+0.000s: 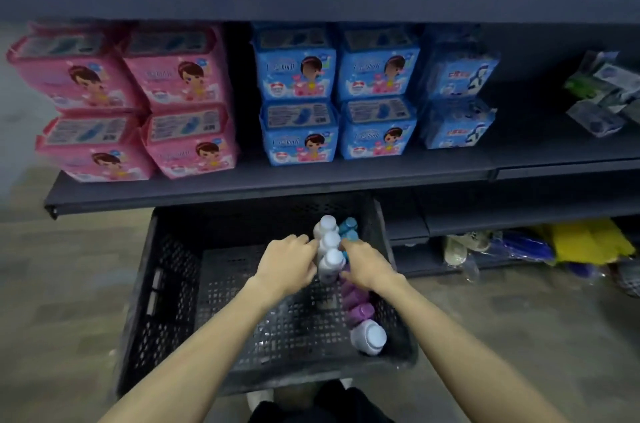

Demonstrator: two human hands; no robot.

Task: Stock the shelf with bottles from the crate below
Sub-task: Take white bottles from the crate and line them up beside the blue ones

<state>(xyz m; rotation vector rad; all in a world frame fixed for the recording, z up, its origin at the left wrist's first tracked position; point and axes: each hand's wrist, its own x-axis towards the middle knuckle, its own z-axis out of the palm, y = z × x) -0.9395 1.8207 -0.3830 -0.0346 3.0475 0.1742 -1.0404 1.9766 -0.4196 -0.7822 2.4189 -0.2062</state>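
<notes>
Both hands reach down into a black slatted crate (166, 301) on the floor beneath a dark shelf (242, 187). The left hand (287, 266) and right hand (363, 265) close in from either side on a row of three upright white-capped bottles (330, 261) near the crate's far right. Each grip has its fingers curled against the bottles, though whether either truly holds one I cannot tell. Two blue-capped bottles (348, 230) stand just behind the right hand. Purple-capped bottles (358, 310) and another white bottle (369, 337) line the crate's right wall. On the shelf above sit pink packs (180, 76) and blue packs (298, 76).
</notes>
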